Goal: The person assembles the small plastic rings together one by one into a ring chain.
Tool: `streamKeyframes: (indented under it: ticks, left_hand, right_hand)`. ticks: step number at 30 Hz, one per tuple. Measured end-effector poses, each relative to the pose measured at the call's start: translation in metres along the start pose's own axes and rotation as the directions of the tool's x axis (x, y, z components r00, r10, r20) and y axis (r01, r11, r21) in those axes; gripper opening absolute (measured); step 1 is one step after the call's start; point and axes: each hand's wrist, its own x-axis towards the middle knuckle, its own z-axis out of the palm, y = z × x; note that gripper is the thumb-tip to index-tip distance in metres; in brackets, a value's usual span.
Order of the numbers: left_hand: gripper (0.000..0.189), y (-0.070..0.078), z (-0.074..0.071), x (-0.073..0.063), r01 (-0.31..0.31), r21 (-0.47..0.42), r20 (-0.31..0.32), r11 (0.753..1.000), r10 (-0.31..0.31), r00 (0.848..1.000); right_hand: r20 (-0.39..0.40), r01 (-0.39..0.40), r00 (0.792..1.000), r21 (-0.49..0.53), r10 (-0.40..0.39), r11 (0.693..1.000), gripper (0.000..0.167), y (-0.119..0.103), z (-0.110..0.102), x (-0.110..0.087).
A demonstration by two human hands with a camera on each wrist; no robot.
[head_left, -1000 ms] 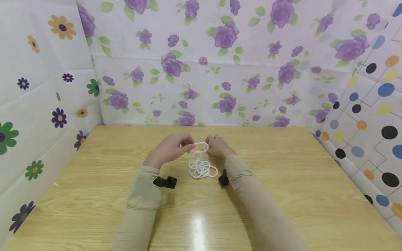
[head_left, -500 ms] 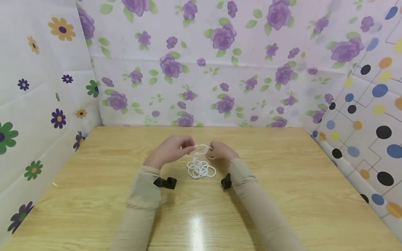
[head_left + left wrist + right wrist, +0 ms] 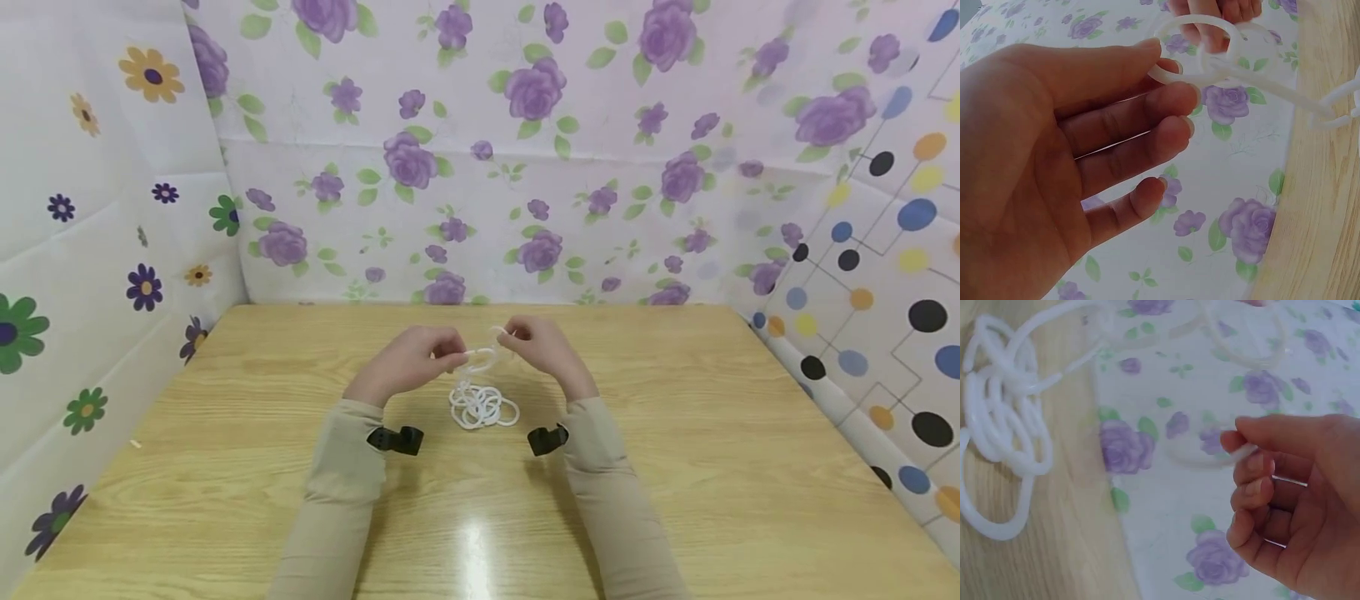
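White plastic chain links lie in a loose pile (image 3: 483, 408) on the wooden table, between my forearms. My left hand (image 3: 408, 360) pinches the top link (image 3: 1204, 22) of a short run of chain rising from the pile, thumb against forefinger. Its other fingers are spread and half bent in the left wrist view. On the other side, my right hand (image 3: 551, 354) pinches a single curved white link (image 3: 1200, 461) between thumb and forefinger. This link is blurred and stands a little apart from the raised chain in the right wrist view.
Flowered cloth (image 3: 480, 208) hangs behind the table's far edge, and patterned cloths stand at both sides. A tiny pale scrap (image 3: 136, 443) lies on the table (image 3: 225, 500) at left. Both wrists wear black camera mounts.
My right hand came from behind the chain to its loop, then lifted away up and back with a link in its fingertips. My left hand has stayed nearly still, holding the chain's top link.
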Motion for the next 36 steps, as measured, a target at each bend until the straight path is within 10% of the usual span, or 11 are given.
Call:
streamKeyframes:
  ticks: [10,36]
  left_hand:
    - [0.014,0.001,0.000,0.002,0.011,-0.004,0.008,1.000,-0.011,1.000]
    - [0.017,0.009,0.003,0.003,0.027,0.001,0.086,1.000,-0.027,0.996]
  right_hand:
    - [0.086,0.052,0.993,0.274,-0.079,0.960,0.032,-0.013,-0.036,-0.021]
    - [0.204,0.043,0.973,0.286,-0.105,0.957,0.026,-0.023,-0.021,-0.020]
